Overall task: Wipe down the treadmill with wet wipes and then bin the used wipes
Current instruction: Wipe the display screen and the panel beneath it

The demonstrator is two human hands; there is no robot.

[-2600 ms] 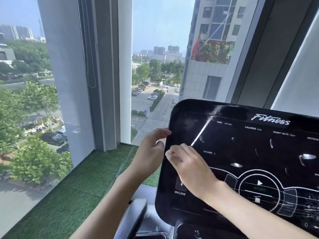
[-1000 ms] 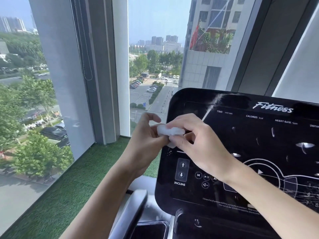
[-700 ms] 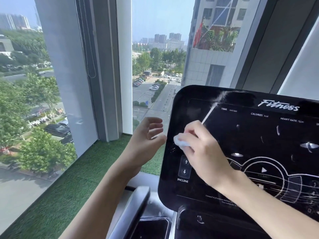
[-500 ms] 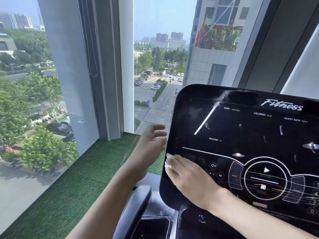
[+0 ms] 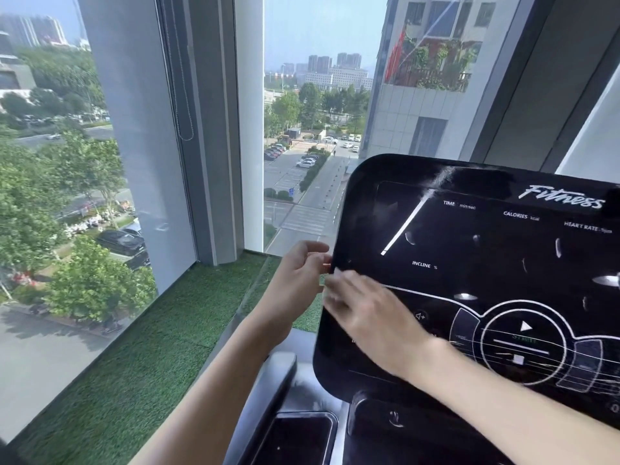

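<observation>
Pressing my right hand [image 5: 365, 310] on the treadmill console [image 5: 503, 256], low by its left edge; fingers blurred, can't tell the grip. Left hand [image 5: 295, 280] just beside that edge, fingers loose, holding nothing.

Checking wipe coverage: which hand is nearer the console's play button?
Right. The right hand lies on the console just left of the play button; the left hand is at the console's left edge, farther away.

left hand [image 5: 295, 280]: bare | left forearm [image 5: 208, 397]: bare to frame edge | right hand [image 5: 365, 313]: bare, motion-blurred | right forearm [image 5: 503, 414]: bare to frame edge
</observation>
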